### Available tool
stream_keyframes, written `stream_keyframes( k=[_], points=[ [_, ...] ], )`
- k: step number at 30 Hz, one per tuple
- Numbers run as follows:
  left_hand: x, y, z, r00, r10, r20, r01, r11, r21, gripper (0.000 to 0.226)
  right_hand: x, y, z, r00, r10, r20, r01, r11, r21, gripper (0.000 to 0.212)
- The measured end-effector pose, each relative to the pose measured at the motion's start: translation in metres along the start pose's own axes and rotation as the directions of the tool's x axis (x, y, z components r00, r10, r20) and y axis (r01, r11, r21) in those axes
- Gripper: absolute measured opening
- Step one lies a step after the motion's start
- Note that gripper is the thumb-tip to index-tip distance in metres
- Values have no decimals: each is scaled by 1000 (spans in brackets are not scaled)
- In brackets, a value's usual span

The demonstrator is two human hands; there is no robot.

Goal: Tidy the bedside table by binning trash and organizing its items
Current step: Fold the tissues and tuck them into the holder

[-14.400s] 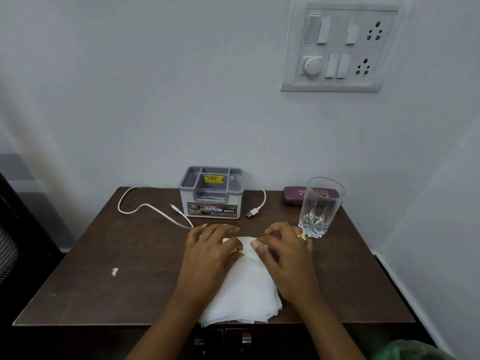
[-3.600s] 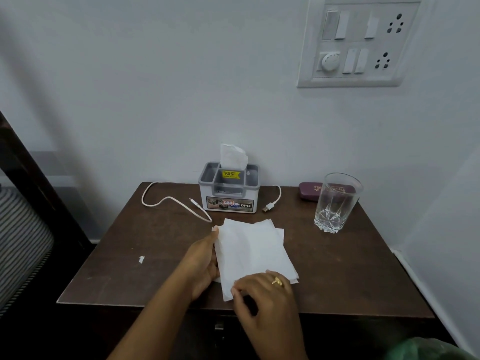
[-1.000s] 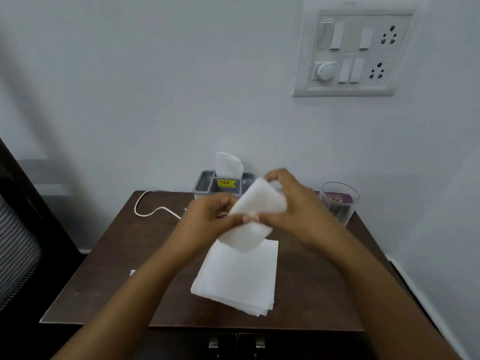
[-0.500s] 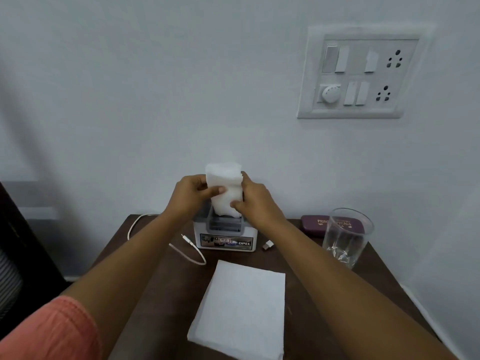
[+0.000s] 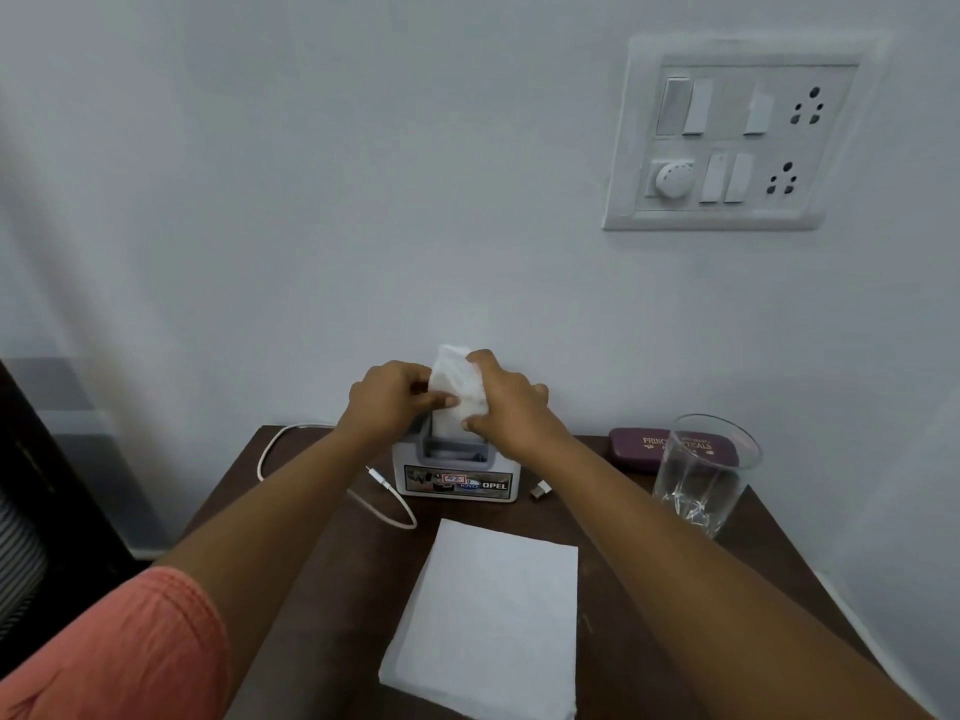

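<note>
A folded tissue (image 5: 458, 389) is held upright directly above the grey organiser (image 5: 454, 480), and its lower end is already sunk into the compartment behind the organiser's front tray. It is pinched from both sides. The left hand (image 5: 387, 402) is curled on the tissue's left edge, and the right hand (image 5: 506, 410) is closed on the right edge, with one fingertip hooked over the top corner. The two-sided grip is judged to serve a purpose: a soft fold is kept narrow and stiff enough to be fed straight down a tight slot without splaying.

A flat stack of tissues (image 5: 488, 626) is laid on the table (image 5: 649, 589) in front of the organiser, on the person's side. It is probably kept there within easy reach so that further sheets can be folded and stowed.

A white cable (image 5: 261, 459) is left loose to the organiser's left, with a loop lying before its front left corner. The cable's plug (image 5: 540, 491) lies just beside the front right corner. To the organiser's right a glass (image 5: 701, 475) is seen standing, with a maroon spectacle case (image 5: 644, 452) partly behind it. These are judged not yet to be sorted.
</note>
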State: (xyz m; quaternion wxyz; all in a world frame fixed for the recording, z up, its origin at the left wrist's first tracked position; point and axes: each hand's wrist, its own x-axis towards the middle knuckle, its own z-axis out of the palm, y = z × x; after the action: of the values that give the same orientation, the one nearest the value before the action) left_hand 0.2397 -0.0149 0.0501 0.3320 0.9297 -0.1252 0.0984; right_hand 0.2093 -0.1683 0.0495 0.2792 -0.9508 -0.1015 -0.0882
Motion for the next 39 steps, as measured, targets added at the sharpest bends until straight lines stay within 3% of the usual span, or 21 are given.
stream_keyframes(
  k=[5,10,16,22,25,30,35,39],
  points=[
    [-2,-1,-1,1000,-10,-5,10,1000,24,17,1,-2,-2,998,-39,-54,35,996,-86,56],
    [-1,0,-2,1000,15,-3,-14,984,179,16,5,-12,-7,995,-102,-8,96,957,-274,63],
    [1,2,2,997,73,-32,-62,961,269,21,5,-12,-10,993,-112,-20,100,941,-323,66],
    [3,0,-1,998,49,-28,-43,979,198,25,4,-13,-10,995,-17,101,36,981,-190,72],
    [6,-2,-10,999,17,-51,-11,994,106,21,5,-7,-18,999,5,52,-1,997,-80,69],
    [6,1,-4,999,-34,-10,36,976,214,28,4,-4,-9,998,-43,44,48,988,-143,61],
    [3,-2,-1,997,-61,-54,68,989,128,24,11,1,-8,998,-34,-51,31,998,-47,64],
    [-4,0,-3,993,-91,-68,97,992,81,19,3,1,-7,998,-42,-45,38,997,-71,65]
  ],
)
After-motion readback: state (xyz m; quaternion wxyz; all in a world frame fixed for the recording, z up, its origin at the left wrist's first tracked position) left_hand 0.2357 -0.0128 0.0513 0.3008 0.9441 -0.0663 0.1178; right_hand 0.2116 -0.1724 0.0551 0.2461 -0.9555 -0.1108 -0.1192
